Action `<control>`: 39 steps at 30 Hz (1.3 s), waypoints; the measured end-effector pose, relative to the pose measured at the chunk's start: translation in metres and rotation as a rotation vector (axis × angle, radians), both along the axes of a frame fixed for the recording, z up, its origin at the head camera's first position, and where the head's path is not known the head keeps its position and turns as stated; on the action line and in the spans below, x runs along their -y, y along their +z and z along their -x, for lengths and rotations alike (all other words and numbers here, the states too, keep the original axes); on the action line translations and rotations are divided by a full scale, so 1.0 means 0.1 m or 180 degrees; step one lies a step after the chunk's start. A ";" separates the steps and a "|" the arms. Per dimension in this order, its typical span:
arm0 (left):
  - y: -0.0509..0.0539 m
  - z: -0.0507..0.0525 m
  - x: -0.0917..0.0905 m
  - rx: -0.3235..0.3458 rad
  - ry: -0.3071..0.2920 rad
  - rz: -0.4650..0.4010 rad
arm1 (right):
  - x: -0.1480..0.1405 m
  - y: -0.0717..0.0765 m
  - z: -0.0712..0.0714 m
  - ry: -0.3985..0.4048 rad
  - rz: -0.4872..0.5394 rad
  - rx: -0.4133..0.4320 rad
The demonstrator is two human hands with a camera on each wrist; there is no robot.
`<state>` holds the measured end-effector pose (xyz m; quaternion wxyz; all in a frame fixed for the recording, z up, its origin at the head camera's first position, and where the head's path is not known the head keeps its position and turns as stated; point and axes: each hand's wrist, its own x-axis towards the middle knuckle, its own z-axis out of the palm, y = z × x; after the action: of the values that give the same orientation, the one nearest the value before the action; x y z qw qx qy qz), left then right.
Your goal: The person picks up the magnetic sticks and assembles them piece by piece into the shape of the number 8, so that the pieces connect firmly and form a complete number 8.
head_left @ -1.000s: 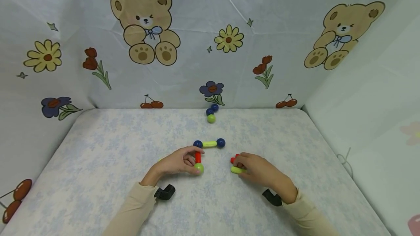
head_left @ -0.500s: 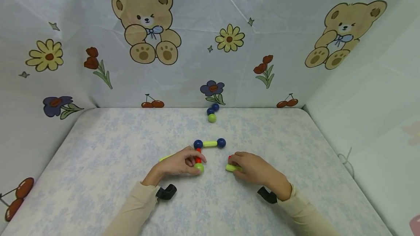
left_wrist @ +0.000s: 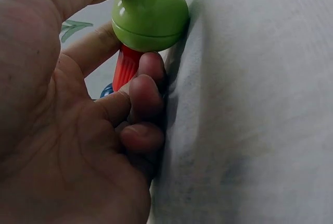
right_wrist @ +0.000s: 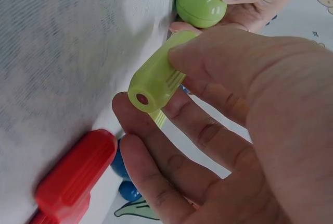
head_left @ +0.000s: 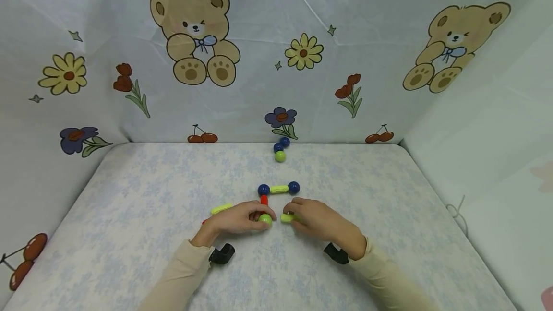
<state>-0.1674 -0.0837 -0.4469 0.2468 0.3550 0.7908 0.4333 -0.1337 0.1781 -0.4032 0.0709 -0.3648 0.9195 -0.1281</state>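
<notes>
My left hand (head_left: 239, 217) grips a green ball (left_wrist: 151, 15), its thumb on the ball and several fingers curled beside it. A red rod (left_wrist: 126, 67) joins that ball to a blue ball (head_left: 263, 189). From there a yellow-green rod (head_left: 279, 189) runs right to a second blue ball (head_left: 294, 187). My right hand (head_left: 324, 222) pinches a loose yellow-green rod (right_wrist: 161, 73) between thumb and fingers, one end towards the green ball with a small gap between. In the right wrist view, red rods (right_wrist: 75, 172) lie near its fingertips; the head view hides them.
Two blue balls (head_left: 278, 147) and a green ball (head_left: 280, 156) sit at the table's back edge. Left of my left hand lie another yellow-green rod (head_left: 221, 208) and a partly covered red piece (head_left: 205, 221). A printed cloth (head_left: 242, 109) hangs behind the table (head_left: 151, 181).
My right hand has moved left with the yellow-green rod, closer to the held green ball. The red rod by it has gone out of sight in the head view. My left hand has hardly moved.
</notes>
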 end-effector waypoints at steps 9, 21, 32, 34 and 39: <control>-0.02 0.01 0.01 0.0093 -0.0017 -0.0036 | 0.11 -0.03 0.02 0.0193 0.0038 -0.0082; -0.02 -0.08 -0.08 -0.0334 0.0177 0.0196 | 0.16 -0.07 0.01 0.0160 0.0083 -0.0078; -0.01 -0.18 -0.20 -0.0779 0.0447 0.0647 | 0.13 -0.06 0.02 0.0130 0.0183 0.0017; -0.01 -0.18 -0.20 -0.0777 0.0429 0.0648 | 0.11 -0.05 0.03 0.0100 0.0214 0.0052; 0.01 -0.16 -0.22 -0.0762 0.0397 0.0678 | 0.06 -0.01 0.09 0.0002 0.0222 0.0056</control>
<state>-0.1509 -0.0621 -0.4459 0.1596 0.3262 0.8765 0.3162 -0.1426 0.1720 -0.4042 0.0663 -0.3662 0.9137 -0.1633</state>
